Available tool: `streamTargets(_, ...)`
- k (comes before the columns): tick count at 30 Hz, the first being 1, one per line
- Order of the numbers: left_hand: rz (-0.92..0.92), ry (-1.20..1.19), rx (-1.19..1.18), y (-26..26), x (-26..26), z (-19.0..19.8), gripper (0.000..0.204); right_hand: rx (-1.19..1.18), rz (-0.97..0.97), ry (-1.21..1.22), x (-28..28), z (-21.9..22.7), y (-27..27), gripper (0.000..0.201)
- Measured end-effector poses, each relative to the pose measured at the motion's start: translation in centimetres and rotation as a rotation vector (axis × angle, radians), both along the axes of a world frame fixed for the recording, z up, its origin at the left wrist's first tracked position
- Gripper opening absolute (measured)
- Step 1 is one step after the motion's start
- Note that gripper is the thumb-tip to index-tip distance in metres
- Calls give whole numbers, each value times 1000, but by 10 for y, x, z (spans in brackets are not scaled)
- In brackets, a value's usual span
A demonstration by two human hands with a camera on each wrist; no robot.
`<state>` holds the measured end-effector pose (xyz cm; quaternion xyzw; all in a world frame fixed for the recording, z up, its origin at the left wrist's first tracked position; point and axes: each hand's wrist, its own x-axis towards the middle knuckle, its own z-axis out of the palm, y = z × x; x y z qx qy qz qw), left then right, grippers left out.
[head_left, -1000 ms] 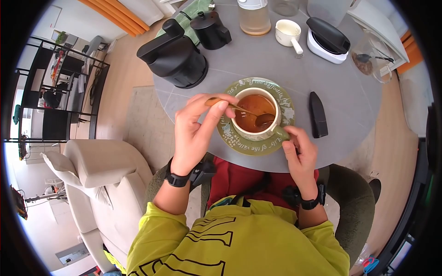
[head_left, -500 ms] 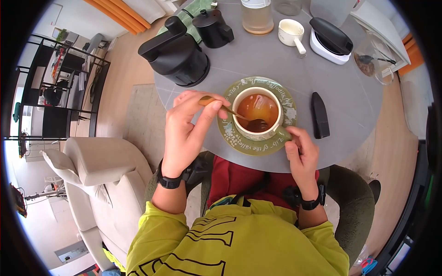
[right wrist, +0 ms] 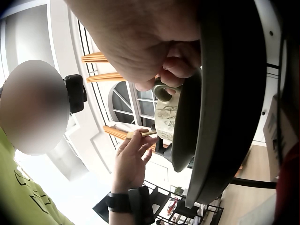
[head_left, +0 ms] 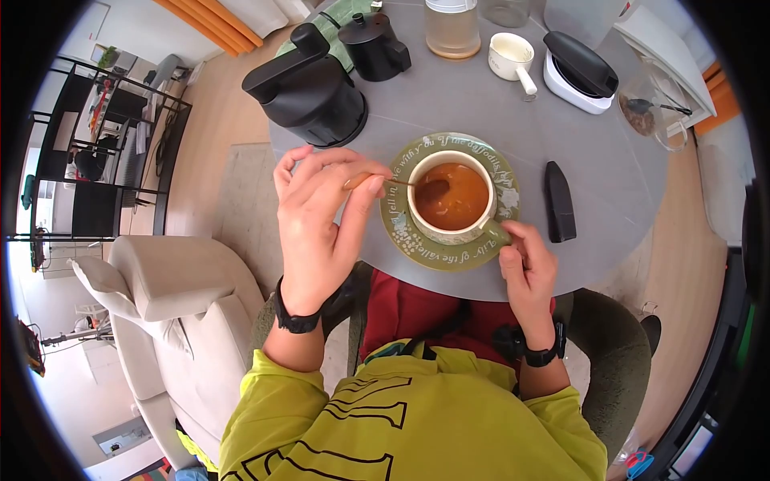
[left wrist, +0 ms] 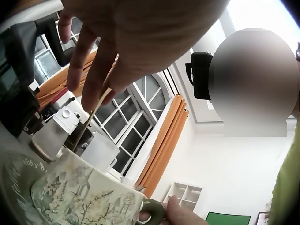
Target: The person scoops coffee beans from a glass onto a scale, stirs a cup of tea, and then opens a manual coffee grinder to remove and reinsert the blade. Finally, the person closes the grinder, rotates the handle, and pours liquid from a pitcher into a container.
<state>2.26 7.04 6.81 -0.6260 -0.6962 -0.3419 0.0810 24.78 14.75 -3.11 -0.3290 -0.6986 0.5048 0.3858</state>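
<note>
My left hand [head_left: 321,216] pinches the handle of a spoon [head_left: 401,183] between thumb and fingertips. The spoon's bowl dips into reddish-brown liquid near the left inner wall of a cup [head_left: 451,234]. With curled fingers my right hand [head_left: 529,268] grips the cup's green handle [head_left: 496,232]. Under the cup lies a green saucer [head_left: 401,240] with white lettering. Flower patterns on the cup's outer wall [left wrist: 84,192] show in the left wrist view. From the right wrist view, fingers pass by the handle loop [right wrist: 162,93].
A black slim case [head_left: 559,202] lies right of the saucer. At the back left stand a black kettle-like appliance [head_left: 309,96] and a black pot [head_left: 374,48]. A small cream jug [head_left: 511,56] and a white-based black device [head_left: 579,74] stand at the back right of the grey table [head_left: 626,192].
My left hand has shifted left and its spoon has swept from the cup's right side round the near side to the left. The right hand keeps its grip on the handle.
</note>
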Motion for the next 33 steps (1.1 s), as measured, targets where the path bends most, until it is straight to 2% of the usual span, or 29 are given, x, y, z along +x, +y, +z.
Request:
streamTargets(2, -59, -191, -67, -2, -1, 1, 8, 0, -2, 5, 0, -1, 0, 19)
streamTargets(8, -192, -456, -96, 7, 3, -11, 13, 16, -2, -2, 0, -1, 1, 19)
streamTargets(12, -160, -432, -33, 10, 6, -14, 12, 16, -3, -3, 0, -2, 1, 19)
streamTargets(14, -42, -230, 27, 9, 5, -10, 8, 18, -4, -6, 0, -2, 1, 19)
streamTargets(17, 9, -93, 30, 3, 0, -5, 6, 11, 0, -3, 0, -2, 1, 19)
streamTargets(21, -17, -93, -12, -2, -2, -4, 6, 10, -1, 0, 0, -1, 0, 19)
streamTargets(23, -86, -315, -73, -2, 0, -8, 7, 11, 0, -1, 0, -2, 1, 19)
streamTargets(26, -148, -451, -62, 6, 6, -14, 12, 11, 0, -1, 0, -1, 1, 19)
streamTargets(30, -122, -462, -5, 12, 7, -19, 11, 26, -3, -7, 0, -3, 1, 19)
streamTargets(32, -46, -179, 69, 12, 4, -15, 7, 15, -7, -6, 0, -3, 1, 19)
streamTargets(33, -46, -179, 69, 10, 3, -13, 7, 14, -7, -5, 0, -3, 1, 19)
